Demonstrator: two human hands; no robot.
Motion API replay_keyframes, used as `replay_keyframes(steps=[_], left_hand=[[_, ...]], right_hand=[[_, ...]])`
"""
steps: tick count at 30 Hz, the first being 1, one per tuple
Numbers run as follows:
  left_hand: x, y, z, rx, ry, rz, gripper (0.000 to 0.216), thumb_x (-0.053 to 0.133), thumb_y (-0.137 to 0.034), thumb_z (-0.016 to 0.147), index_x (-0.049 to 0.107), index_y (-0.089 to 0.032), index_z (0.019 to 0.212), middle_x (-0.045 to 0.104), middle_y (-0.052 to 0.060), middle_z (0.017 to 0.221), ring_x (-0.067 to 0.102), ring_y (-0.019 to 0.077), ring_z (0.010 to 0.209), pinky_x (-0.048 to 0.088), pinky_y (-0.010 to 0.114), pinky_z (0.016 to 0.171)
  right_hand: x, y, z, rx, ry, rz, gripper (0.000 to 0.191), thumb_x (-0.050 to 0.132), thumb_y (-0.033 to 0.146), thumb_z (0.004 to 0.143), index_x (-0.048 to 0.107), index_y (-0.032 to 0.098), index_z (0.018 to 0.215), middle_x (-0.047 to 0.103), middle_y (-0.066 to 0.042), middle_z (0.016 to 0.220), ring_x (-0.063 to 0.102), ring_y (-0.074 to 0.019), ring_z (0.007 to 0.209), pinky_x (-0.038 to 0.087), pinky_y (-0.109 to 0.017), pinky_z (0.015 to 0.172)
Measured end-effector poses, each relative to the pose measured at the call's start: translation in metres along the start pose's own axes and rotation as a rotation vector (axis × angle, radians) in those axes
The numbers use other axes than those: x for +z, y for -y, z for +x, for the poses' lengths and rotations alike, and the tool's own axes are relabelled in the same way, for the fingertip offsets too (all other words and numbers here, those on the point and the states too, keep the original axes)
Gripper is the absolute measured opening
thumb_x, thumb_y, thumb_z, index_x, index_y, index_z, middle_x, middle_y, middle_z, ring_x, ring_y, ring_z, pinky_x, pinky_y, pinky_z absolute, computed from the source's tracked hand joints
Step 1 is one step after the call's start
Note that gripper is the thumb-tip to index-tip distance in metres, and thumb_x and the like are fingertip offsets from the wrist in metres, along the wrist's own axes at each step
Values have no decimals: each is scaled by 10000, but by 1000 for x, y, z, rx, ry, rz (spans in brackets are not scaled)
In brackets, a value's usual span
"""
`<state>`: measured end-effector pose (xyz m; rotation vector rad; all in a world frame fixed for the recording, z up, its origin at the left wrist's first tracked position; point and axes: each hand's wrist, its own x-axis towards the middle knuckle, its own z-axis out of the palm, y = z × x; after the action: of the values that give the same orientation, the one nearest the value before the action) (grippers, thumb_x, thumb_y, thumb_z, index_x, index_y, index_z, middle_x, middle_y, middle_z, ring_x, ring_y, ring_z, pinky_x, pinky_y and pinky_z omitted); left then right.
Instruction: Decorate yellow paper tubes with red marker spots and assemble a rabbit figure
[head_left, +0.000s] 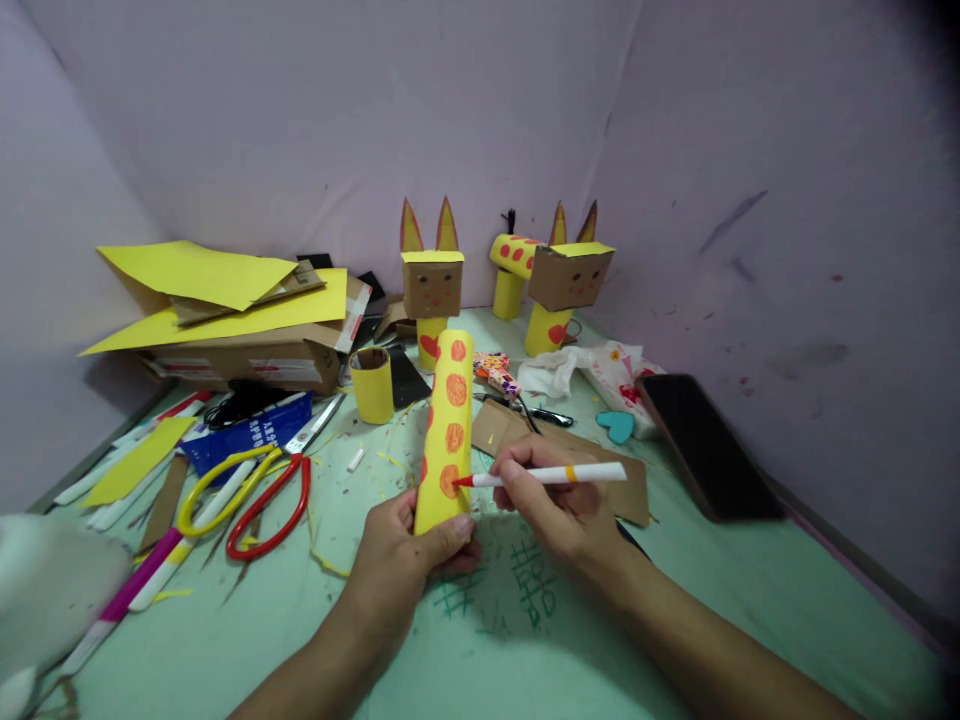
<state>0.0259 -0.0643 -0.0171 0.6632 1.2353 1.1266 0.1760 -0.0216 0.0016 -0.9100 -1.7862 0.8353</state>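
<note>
Pale lilac walls [360, 110] enclose a light green tabletop [517, 680] with green scribbles on its near part. In the middle lies a long yellow paper-covered tube [450, 430], its near end in the left hand [409, 555], whose fingers and thumb are curled round it. Four rounded orange-red spots run in a column along its upper side, with parts of others at its left edge. The right hand [551, 500] is closed in a pinch on a slim white marker with a red tip [555, 475], which touches the nearest spot.

Farther left, a short yellow open-topped cylinder [372, 388] stands upright, showing its brown cardboard inner wall. Beyond are two brown cardboard box-headed figures, left [433, 288] and right [571, 280], each with two pointed ears. At far left, two large yellow sheets [202, 275] lie over a brown cardboard box [240, 365]. Nearer on the left rests one pair of metal scissors with red and yellow handles [304, 485]. To the right are crumpled white tissue [551, 373], one turquoise heart-shaped piece [616, 427] and one dark flat phone [705, 440].
</note>
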Motion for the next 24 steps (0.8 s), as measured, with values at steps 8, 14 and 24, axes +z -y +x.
replay_keyframes(steps=[8, 14, 24], left_hand=[[0, 0, 0, 2, -1, -15, 360, 807, -294, 536, 640, -100, 790, 629, 15, 611, 582, 139, 573, 514, 250, 529], [-1, 1, 0, 7, -2, -8, 353, 808, -298, 531, 645, -105, 777, 627, 17, 607, 575, 140, 571, 515, 261, 538], [1, -1, -1, -9, -14, -12, 386, 816, -301, 507, 664, -108, 804, 635, 17, 620, 582, 146, 578, 516, 263, 538]], right_hand=[[0, 3, -1, 5, 26, -8, 201, 464, 246, 823, 570, 172, 669, 565, 6, 533, 495, -107, 468, 375, -218, 433], [0, 3, 0, 0, 17, 17, 188, 476, 262, 825, 571, 178, 687, 586, 0, 554, 522, -118, 489, 401, -224, 448], [0, 3, 1, -12, 55, 58, 168, 482, 235, 827, 575, 173, 701, 582, 0, 575, 526, -113, 500, 405, -220, 454]])
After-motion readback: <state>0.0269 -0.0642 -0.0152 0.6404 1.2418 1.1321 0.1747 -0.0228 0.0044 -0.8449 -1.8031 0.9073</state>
